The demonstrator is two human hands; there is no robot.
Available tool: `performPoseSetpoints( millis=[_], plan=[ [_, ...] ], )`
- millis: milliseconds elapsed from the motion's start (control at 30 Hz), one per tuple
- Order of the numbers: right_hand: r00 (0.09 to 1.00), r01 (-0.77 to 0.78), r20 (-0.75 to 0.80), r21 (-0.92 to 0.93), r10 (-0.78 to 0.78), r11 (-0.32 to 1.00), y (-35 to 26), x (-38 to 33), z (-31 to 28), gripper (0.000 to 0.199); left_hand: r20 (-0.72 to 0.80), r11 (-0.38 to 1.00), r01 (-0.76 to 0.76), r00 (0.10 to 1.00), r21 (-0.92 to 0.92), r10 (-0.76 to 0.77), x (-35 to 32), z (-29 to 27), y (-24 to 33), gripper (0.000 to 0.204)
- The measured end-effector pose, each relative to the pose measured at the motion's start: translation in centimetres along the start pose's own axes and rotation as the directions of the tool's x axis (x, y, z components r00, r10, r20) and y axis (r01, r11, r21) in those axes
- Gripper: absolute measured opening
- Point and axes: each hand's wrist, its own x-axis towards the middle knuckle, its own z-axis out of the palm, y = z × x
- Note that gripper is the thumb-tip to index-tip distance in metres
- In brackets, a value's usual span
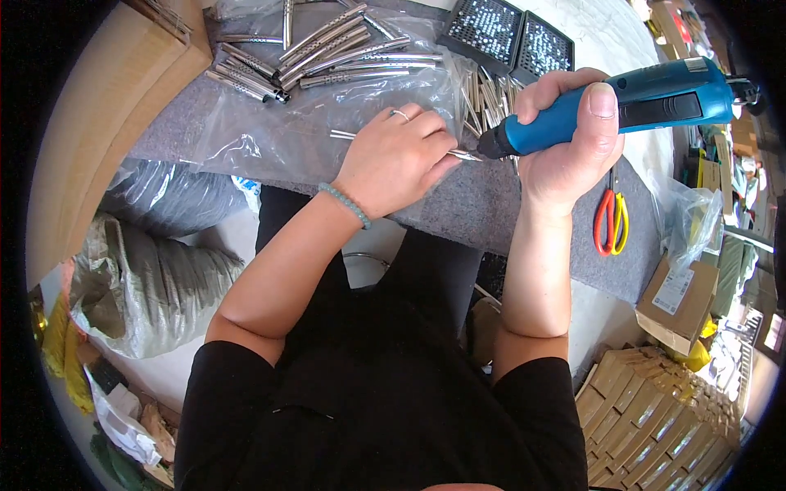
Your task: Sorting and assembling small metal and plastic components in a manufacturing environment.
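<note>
My left hand (395, 157) is closed on a slim shiny metal rod (467, 155), whose ends stick out on both sides of the fingers. In my right hand (569, 135) is a blue electric screwdriver (639, 106), my thumb lying along its body. The black nose of the screwdriver points left and sits right by the rod's tip; whether they touch I cannot tell. Several metal tubes with small holes (327, 53) lie heaped on a clear plastic sheet (303, 123) beyond my left hand. Thinner metal pieces (483, 94) lie behind the screwdriver's nose.
Two black trays of small silvery parts (483, 31) stand at the back. Red-and-yellow-handled scissors (610, 221) lie right of my right forearm on the grey tabletop (475, 213). A cardboard box (123, 106) rises at the left; a smaller carton (678, 303) is at the right.
</note>
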Motion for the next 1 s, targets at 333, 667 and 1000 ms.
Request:
performPoseSetpoints(
  millis=[333, 667, 1000],
  plan=[
    [0.999, 0.011, 0.031, 0.007, -0.012, 1.000, 0.21, -0.02, -0.14, 0.025, 0.000, 1.000, 0.001, 1.000, -0.002, -0.001, 0.07, -0.06, 0.18, 0.015],
    [0.982, 0.006, 0.185, -0.166, 0.026, 0.986, 0.01, 0.09, -0.44, 0.034, 0.004, 1.000, -0.013, 1.000, 0.026, 0.013, 0.19, -0.08, 0.29, 0.015],
    [0.980, 0.013, 0.197, -0.105, 0.008, 0.994, 0.49, 0.08, -0.80, 0.043, 0.019, 0.999, -0.006, 1.000, 0.032, 0.005, 0.16, 0.04, 0.46, 0.016]
  ],
)
